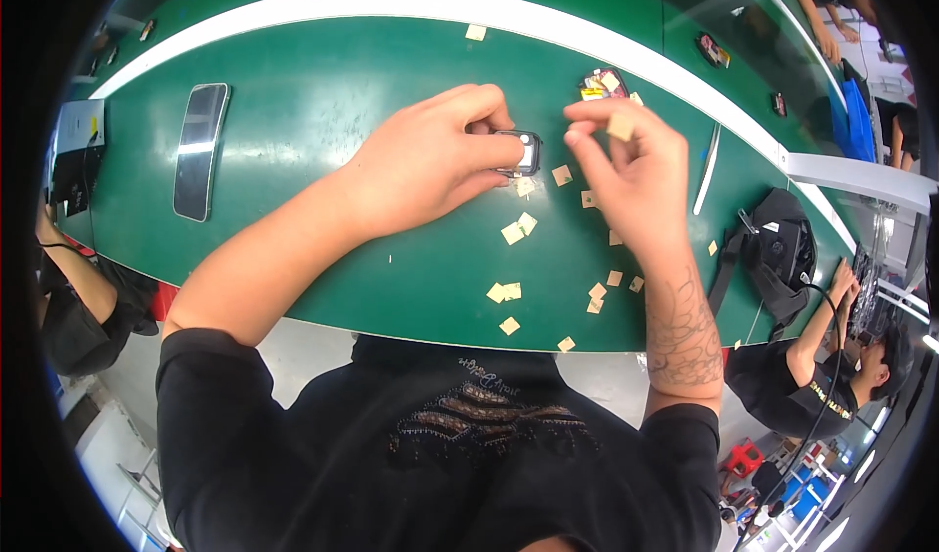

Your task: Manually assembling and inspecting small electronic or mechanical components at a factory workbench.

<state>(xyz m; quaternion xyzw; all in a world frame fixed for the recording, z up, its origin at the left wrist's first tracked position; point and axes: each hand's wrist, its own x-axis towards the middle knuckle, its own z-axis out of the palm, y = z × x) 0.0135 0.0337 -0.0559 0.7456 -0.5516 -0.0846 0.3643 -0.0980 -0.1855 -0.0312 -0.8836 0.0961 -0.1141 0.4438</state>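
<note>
My left hand is closed around a small black-framed device with a pale, shiny face, held low over the green table. To its right, my right hand is raised with curled fingers, thumb and index tips close together. A small beige square piece shows against its fingers; whether anything sits between the fingertips is too small to tell. Similar beige squares lie scattered on the table below and between my hands, some with dark marks. Just beyond my right hand is a small dark tray with beige and yellow pieces.
A smartphone lies at the left of the green table. On the right are a thin white strip and a black bag with straps. A white rail curves along the far edge. Other people sit at both sides.
</note>
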